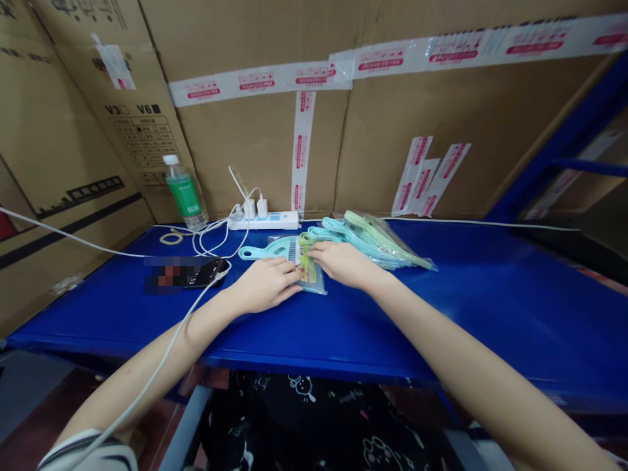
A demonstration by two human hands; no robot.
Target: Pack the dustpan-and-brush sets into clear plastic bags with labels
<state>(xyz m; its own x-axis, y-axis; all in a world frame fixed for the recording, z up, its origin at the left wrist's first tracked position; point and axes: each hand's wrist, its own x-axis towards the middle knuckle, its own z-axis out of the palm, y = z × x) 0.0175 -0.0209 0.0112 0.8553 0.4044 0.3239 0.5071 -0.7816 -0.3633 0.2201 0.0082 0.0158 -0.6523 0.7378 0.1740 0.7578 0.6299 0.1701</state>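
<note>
The left hand [267,286] lies over the near left part of a bagged brush [282,248], fingers loosely bent and reaching onto its yellow label [308,267]. The right hand [343,263] comes in from the other side, its fingertips at the label's right edge. Whether either hand grips the bag or only rests on it, I cannot tell. The brush lies flat between and just beyond the hands, its teal handle pointing left past the left hand's knuckles.

Just beyond the right hand and to its right is a pile [377,239] of more bagged pieces, teal and pale green, overlapping. Farther beyond the left hand sits a white power strip [275,221] with two chargers [262,209]. To that hand's left is a phone [209,273], partly blurred out, with a cable [167,363] running over the left forearm; beyond the phone stand a green-labelled bottle [186,193] and, nearer, a pale loop [171,239] on the blue table [490,294]
</note>
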